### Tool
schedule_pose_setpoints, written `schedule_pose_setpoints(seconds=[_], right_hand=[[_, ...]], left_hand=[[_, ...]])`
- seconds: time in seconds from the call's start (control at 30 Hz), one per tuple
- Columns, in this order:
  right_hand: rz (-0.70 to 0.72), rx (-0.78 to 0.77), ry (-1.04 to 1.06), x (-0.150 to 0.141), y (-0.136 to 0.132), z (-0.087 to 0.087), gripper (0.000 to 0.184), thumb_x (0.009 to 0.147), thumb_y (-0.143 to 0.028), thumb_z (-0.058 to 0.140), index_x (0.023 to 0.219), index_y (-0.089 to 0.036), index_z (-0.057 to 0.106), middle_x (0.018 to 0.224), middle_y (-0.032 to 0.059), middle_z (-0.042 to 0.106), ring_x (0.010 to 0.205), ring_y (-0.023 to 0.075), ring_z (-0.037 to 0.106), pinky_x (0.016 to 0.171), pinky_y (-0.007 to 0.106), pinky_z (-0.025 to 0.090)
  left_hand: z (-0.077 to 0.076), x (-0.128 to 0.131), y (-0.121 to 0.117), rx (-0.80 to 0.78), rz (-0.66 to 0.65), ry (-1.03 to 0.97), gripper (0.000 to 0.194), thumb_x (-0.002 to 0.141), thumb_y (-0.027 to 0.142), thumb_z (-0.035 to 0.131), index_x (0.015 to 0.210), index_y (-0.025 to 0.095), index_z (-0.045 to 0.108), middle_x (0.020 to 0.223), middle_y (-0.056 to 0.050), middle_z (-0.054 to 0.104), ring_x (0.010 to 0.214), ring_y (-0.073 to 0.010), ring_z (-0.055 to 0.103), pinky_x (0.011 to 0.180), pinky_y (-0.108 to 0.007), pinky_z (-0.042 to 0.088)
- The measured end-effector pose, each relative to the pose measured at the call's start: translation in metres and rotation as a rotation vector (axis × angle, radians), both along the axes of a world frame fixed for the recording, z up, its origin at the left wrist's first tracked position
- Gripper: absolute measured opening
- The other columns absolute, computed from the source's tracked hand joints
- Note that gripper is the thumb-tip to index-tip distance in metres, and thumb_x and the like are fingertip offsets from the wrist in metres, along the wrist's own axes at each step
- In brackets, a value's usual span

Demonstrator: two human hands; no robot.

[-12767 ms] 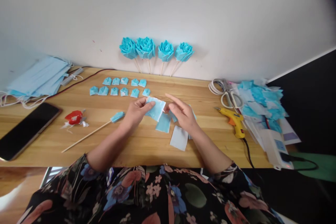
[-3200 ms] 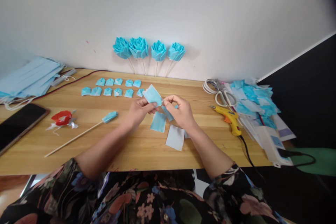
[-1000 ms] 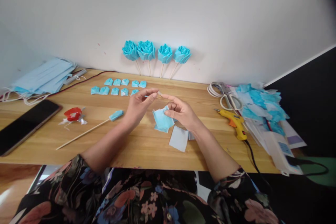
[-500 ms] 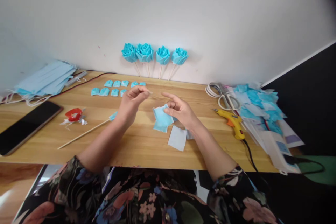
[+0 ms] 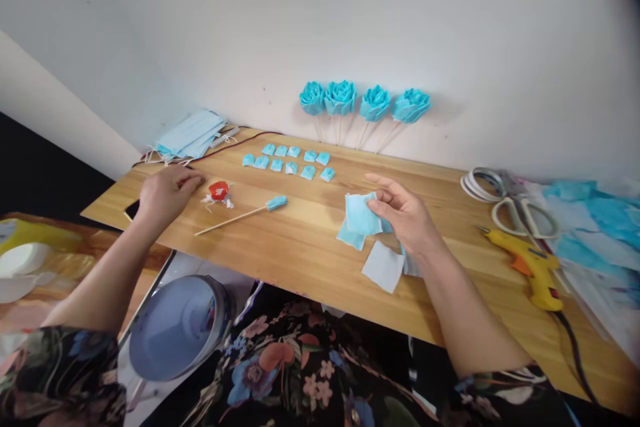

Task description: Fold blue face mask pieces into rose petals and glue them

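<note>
Your left hand [image 5: 169, 195] is swinging away leftward while your right hand [image 5: 407, 217] is still gripping a light-blue square [image 5: 363, 212].
The left is now reaching near the half-hidden phone [image 5: 133, 209] and red scrap [image 5: 219, 191]; whether it is pinching anything isn't discernible. The square, seemingly unfolded, is hanging over the tabletop [image 5: 300, 253] above other cut pieces [image 5: 384, 267], so folding is apparently pausing. Beyond, small folded pieces [image 5: 307, 173] are lying in two rows, and four blue flowers [image 5: 341, 97] are leaning against the wall [image 5: 225, 33].

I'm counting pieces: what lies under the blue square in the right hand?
Another blue piece shows below and left of the held square; whatever else it covers is hidden.
</note>
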State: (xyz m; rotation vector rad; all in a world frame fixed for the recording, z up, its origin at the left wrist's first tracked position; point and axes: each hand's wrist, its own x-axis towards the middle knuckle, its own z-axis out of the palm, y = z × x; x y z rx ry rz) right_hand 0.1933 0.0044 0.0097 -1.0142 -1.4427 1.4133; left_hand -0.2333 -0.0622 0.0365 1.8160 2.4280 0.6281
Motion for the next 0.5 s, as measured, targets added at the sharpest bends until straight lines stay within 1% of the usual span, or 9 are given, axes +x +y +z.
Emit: schedule_pose_setpoints(seconds=[0.1, 0.23, 0.37, 0.5], right_hand=[[-0.015, -0.004, -0.007, -0.001, 0.001, -0.002, 0.05, 0.074, -0.035, 0.079, 0.122, -0.027, 0.067, 0.074, -0.0034, 0.06, 0.062, 0.0104, 0.055, 0.055, 0.024, 0.045], [-0.014, -0.01, 0.004, -0.001, 0.002, -0.002, 0.048, 0.074, -0.034, 0.079, 0.12, -0.027, 0.068, 0.072, -0.0042, 0.059, 0.062, 0.01, 0.054, 0.055, 0.024, 0.045], [-0.022, 0.001, -0.026, -0.001, 0.002, -0.002, 0.047, 0.075, -0.035, 0.078, 0.12, -0.027, 0.068, 0.072, -0.0037, 0.057, 0.061, 0.0104, 0.052, 0.054, 0.024, 0.045], [-0.04, 0.026, -0.038, -0.001, 0.002, -0.003, 0.044, 0.076, -0.034, 0.077, 0.118, -0.027, 0.069, 0.072, -0.0037, 0.055, 0.061, 0.01, 0.051, 0.054, 0.024, 0.044]], left_hand=[[-0.002, 0.003, -0.002, -0.055, -0.005, 0.014, 0.032, 0.091, 0.038, 0.054, 0.104, 0.016, 0.074, 0.11, -0.007, 0.072, 0.1, -0.0226, 0.061, 0.079, -0.027, 0.04], [0.0, 0.01, -0.001, -0.066, 0.002, 0.042, 0.037, 0.092, 0.041, 0.051, 0.1, 0.013, 0.073, 0.104, -0.01, 0.071, 0.096, -0.0227, 0.059, 0.074, -0.028, 0.037], [-0.005, 0.01, 0.003, -0.073, 0.008, 0.057, 0.038, 0.091, 0.045, 0.049, 0.09, 0.017, 0.074, 0.093, -0.009, 0.069, 0.087, -0.0233, 0.058, 0.068, -0.03, 0.034], [-0.013, 0.009, 0.006, -0.098, 0.0, 0.015, 0.033, 0.087, 0.046, 0.056, 0.089, 0.019, 0.074, 0.087, -0.005, 0.066, 0.082, -0.0208, 0.057, 0.066, -0.028, 0.035]])
